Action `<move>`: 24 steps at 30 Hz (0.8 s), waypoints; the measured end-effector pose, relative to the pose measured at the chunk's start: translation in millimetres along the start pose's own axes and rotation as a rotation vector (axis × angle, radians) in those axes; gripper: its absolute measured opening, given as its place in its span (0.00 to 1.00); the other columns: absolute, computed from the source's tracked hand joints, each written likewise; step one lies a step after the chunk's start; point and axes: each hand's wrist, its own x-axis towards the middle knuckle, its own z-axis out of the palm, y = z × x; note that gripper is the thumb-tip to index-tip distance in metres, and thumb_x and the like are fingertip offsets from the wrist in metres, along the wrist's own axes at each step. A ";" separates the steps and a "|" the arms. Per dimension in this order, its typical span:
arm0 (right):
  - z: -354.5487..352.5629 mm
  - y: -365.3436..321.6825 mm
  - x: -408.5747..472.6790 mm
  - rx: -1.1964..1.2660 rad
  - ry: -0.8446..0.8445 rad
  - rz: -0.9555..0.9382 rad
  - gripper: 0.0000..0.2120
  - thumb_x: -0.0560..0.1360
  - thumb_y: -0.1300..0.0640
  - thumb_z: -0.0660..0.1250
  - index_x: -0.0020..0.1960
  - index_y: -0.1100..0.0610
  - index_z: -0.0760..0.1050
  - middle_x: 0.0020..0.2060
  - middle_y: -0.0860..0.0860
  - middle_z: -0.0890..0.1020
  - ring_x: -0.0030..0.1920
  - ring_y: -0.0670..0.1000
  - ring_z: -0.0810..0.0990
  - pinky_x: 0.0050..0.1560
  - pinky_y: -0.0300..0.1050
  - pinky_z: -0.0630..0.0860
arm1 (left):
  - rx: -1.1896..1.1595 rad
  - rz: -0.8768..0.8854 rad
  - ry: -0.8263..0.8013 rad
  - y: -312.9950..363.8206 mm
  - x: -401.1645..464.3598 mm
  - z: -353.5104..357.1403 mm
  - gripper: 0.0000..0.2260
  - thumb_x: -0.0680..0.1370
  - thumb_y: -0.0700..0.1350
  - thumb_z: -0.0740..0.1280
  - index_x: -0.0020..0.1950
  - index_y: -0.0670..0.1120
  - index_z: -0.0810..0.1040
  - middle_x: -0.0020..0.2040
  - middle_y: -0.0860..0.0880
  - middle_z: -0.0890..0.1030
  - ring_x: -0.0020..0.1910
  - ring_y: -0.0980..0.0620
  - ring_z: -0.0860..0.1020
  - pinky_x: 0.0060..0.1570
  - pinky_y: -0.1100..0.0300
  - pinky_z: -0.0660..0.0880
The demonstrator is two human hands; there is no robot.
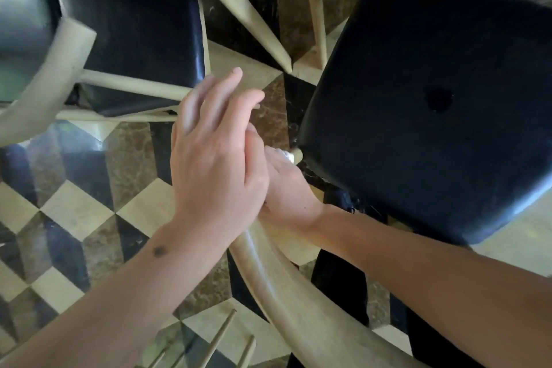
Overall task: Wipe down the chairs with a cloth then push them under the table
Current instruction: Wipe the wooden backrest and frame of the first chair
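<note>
Gripping a small white cloth (283, 155), the right hand (288, 194) presses it vs the pale wood frame at the front-left corner of the black padded chair seat (433, 104). Left hand (215, 158) hovers relaxed, fingers straight, overlapping right hand, just left of seat.

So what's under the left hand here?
The right hand lies under the left hand, on the pale wooden chair rail. A bit of white cloth shows past it. The right hand's fingers and most of the cloth are covered.
</note>
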 end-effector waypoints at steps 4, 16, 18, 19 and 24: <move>10.0 51.1 6.4 -0.052 -0.095 0.081 0.08 0.71 0.56 0.72 0.39 0.51 0.73 0.34 0.50 0.77 0.37 0.45 0.67 0.41 0.42 0.71 | 0.075 0.042 -0.011 -7.3 2.0 9.9 0.20 0.78 0.35 0.56 0.67 0.41 0.79 0.73 0.44 0.75 0.75 0.40 0.66 0.74 0.53 0.62; 2.1 78.0 10.2 -0.042 -0.150 0.138 0.12 0.69 0.63 0.75 0.50 0.53 0.78 0.44 0.51 0.80 0.49 0.55 0.79 0.54 0.54 0.76 | 0.131 0.062 0.023 -9.1 12.1 15.5 0.18 0.79 0.37 0.56 0.64 0.41 0.80 0.69 0.44 0.78 0.71 0.39 0.70 0.72 0.54 0.63; 1.4 49.8 7.0 0.025 -0.084 0.043 0.13 0.69 0.59 0.72 0.52 0.56 0.74 0.42 0.49 0.78 0.45 0.52 0.77 0.53 0.40 0.74 | 0.135 0.055 0.000 -5.9 9.3 16.9 0.18 0.79 0.39 0.56 0.64 0.42 0.80 0.69 0.45 0.78 0.71 0.41 0.70 0.71 0.55 0.64; 4.1 34.0 5.2 0.054 -0.074 0.018 0.15 0.70 0.57 0.68 0.54 0.57 0.71 0.43 0.51 0.79 0.45 0.52 0.78 0.54 0.36 0.74 | 0.139 0.053 0.001 -4.8 11.0 17.8 0.18 0.79 0.39 0.56 0.64 0.42 0.80 0.69 0.46 0.78 0.71 0.41 0.70 0.70 0.55 0.64; 9.4 -5.3 3.5 0.050 0.095 -0.037 0.11 0.70 0.58 0.62 0.52 0.59 0.71 0.38 0.57 0.82 0.41 0.49 0.78 0.40 0.42 0.76 | 0.116 0.052 0.001 -3.0 3.0 9.5 0.17 0.81 0.41 0.56 0.64 0.44 0.80 0.70 0.47 0.78 0.71 0.42 0.70 0.70 0.46 0.68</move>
